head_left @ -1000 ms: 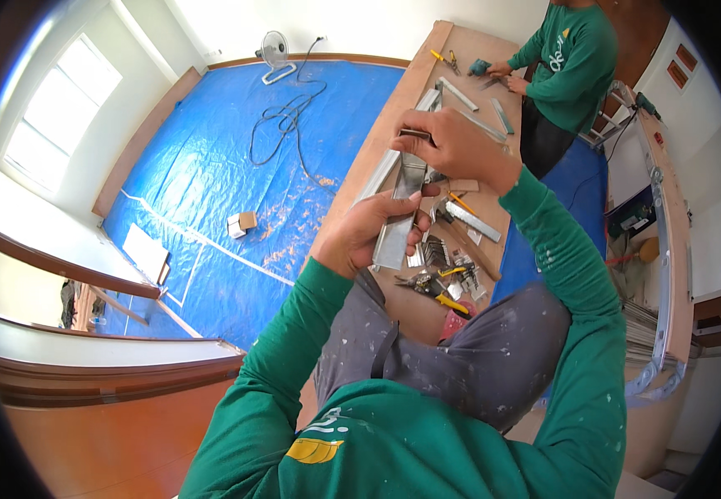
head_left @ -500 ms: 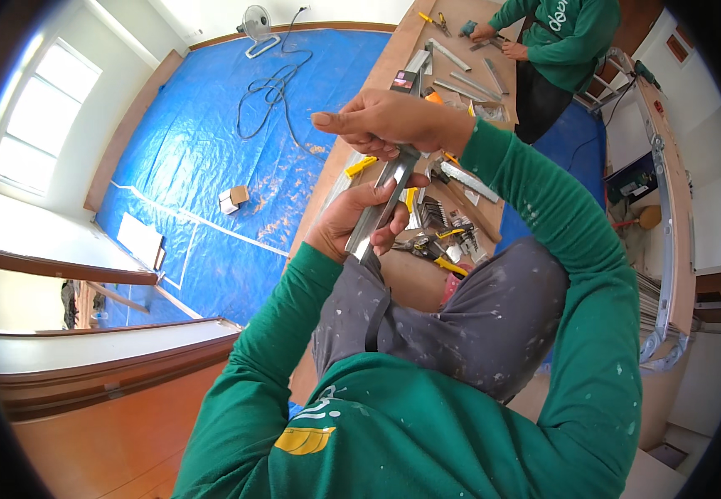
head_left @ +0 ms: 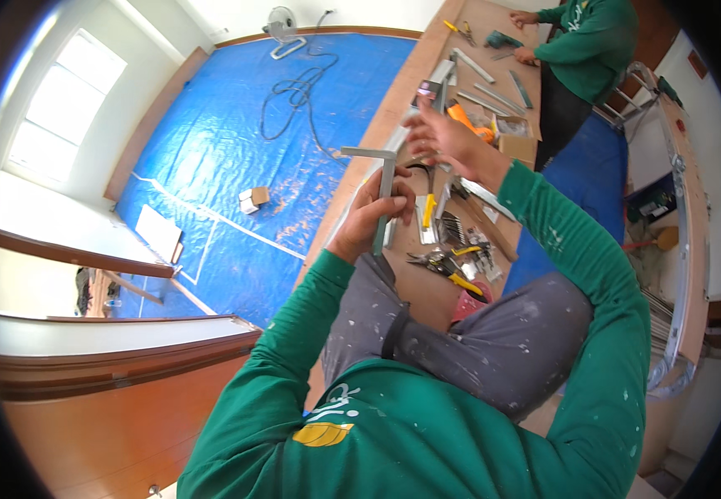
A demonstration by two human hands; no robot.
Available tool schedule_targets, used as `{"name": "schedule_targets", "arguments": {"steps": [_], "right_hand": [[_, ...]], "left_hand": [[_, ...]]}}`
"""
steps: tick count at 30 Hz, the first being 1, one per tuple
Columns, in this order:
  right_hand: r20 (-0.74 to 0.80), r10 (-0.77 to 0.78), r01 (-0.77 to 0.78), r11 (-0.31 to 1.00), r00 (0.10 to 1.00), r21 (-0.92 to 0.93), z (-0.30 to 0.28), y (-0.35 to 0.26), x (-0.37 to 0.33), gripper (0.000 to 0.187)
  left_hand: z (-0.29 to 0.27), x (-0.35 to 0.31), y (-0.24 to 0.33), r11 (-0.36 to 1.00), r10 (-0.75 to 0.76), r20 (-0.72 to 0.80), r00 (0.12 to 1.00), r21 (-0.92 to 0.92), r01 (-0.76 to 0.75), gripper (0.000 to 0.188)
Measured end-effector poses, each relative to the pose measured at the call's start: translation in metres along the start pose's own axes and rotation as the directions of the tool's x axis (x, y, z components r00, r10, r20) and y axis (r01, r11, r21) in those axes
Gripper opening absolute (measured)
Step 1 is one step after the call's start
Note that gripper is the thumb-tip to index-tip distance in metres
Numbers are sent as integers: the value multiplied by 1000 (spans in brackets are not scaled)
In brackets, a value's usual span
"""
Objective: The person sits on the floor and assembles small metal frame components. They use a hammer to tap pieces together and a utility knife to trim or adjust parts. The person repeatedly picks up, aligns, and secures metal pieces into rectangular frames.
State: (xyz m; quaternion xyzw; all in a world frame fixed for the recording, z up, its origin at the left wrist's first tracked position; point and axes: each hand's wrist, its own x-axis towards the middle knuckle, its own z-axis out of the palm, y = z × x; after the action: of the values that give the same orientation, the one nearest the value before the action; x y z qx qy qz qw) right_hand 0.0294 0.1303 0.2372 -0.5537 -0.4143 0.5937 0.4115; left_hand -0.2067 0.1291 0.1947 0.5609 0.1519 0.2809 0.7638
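Observation:
My left hand (head_left: 367,218) is closed around a metal channel strip (head_left: 386,185), held upright above my lap. The strip's top end turns sharply to the left, giving it an L shape. To the right of it, my right hand (head_left: 460,148) hangs over the bench with fingers spread and nothing in them. Below the hands, tin snips (head_left: 447,272) with yellow and black handles lie on the wooden bench (head_left: 406,287). A yellow-handled tool (head_left: 428,210) lies just right of my left hand, beside several small metal pieces (head_left: 453,229).
Farther along the bench are metal strips (head_left: 482,101), an orange tool (head_left: 470,121), a cardboard box (head_left: 516,148) and pliers (head_left: 460,32). A co-worker in green sleeves (head_left: 589,50) has a hand near a teal drill (head_left: 503,39). Blue sheeting (head_left: 211,166) covers the floor; a cable (head_left: 298,96) lies there.
My right hand has come off the strip and moved right, its fingers opening. The strip now stands more upright, its bent top in sight. The co-worker's hands have moved apart.

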Motion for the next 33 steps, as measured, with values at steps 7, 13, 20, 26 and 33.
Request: {"name": "schedule_targets", "arguments": {"steps": [7, 13, 20, 26, 33], "right_hand": [[291, -85, 131, 981, 953, -143, 21, 27, -17, 62], [131, -137, 183, 861, 982, -474, 45, 40, -15, 64], [90, -388, 392, 841, 917, -372, 27, 45, -3, 42], [14, -364, 342, 862, 931, -374, 10, 26, -3, 41], [36, -253, 250, 908, 967, -336, 3, 20, -9, 41]], "left_hand": [[-26, 39, 10, 960, 216, -316, 924, 242, -142, 36], [11, 71, 31, 990, 36, -700, 713, 120, 68, 49], [42, 66, 52, 930, 218, -506, 835, 366, -21, 74], [-30, 35, 52, 718, 569, -422, 706, 674, -176, 75], [-26, 35, 124, 259, 656, -11, 754, 943, -211, 57]]}}
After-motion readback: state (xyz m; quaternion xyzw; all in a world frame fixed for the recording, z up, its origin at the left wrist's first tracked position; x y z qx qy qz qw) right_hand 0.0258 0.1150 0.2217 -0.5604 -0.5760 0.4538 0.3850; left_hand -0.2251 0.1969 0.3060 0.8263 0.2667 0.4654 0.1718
